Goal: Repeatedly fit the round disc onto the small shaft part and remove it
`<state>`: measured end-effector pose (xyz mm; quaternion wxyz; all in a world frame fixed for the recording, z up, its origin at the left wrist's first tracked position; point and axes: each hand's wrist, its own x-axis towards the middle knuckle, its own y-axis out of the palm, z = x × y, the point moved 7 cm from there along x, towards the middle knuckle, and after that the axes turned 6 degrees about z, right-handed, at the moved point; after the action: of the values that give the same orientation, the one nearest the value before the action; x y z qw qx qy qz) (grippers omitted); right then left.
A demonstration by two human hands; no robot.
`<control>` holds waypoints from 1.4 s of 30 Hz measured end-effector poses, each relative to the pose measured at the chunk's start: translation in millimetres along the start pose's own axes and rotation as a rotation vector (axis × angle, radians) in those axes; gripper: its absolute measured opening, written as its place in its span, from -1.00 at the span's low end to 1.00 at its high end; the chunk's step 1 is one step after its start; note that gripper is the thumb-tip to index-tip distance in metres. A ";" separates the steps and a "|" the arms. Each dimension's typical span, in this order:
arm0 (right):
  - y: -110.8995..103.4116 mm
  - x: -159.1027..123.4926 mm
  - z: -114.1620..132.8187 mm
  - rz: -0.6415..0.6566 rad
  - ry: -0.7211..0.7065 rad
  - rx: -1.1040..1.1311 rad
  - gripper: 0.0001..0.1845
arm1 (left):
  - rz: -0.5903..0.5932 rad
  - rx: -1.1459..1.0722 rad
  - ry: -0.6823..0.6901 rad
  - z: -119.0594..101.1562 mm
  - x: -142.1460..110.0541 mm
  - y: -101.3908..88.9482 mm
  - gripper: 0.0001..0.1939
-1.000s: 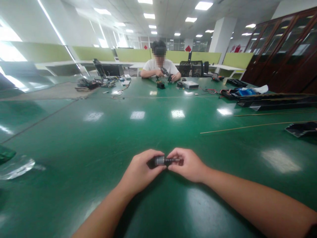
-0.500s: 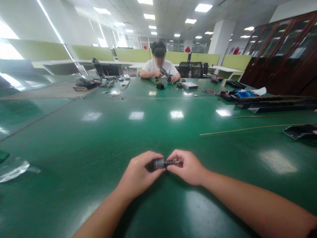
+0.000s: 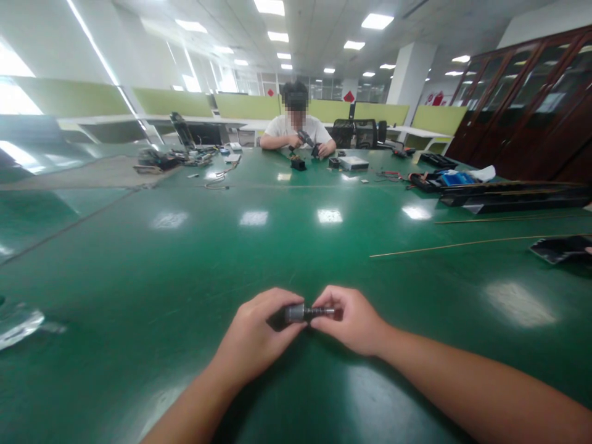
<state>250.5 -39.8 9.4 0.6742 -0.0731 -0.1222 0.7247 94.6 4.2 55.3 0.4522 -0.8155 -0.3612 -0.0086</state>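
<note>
A small grey metal cylinder with a thin dark shaft [image 3: 303,312] lies level between both my hands, just above the green table [image 3: 185,265]. My left hand [image 3: 256,336] is closed round the cylinder's thicker left end. My right hand [image 3: 354,320] pinches the thin shaft end with thumb and fingers. Both hands rest low on the table near its front edge.
Across the table a person in a white shirt [image 3: 296,126] handles a dark tool. Boxes, cables and small parts [image 3: 351,162] lie around them. Long thin rods [image 3: 462,245] and black trays [image 3: 509,196] sit at the right. A crumpled clear plastic bag [image 3: 18,322] lies at the left.
My hands and the cylinder sit slightly lower in view as the camera tilted up. The grip on the part looks the same.
</note>
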 end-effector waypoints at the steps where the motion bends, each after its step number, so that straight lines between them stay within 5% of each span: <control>1: -0.3 0.1 -0.3 -0.003 0.000 -0.004 -0.83 | -0.001 0.004 0.000 -0.3 0.0 -0.7 -0.82; 36: -9.7 -2.2 -4.2 -0.108 -0.016 0.114 -0.81 | -0.093 0.106 0.014 -0.4 -3.3 -17.5 -0.77; 42: -13.6 -4.3 -1.8 -0.132 -0.058 0.261 -0.73 | -0.201 0.147 -0.123 12.5 -5.4 -31.5 -0.70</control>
<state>264.4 -43.1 11.1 0.7203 0.0446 -0.0509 0.6903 67.9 20.8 69.1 0.4844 -0.7390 -0.4676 0.0228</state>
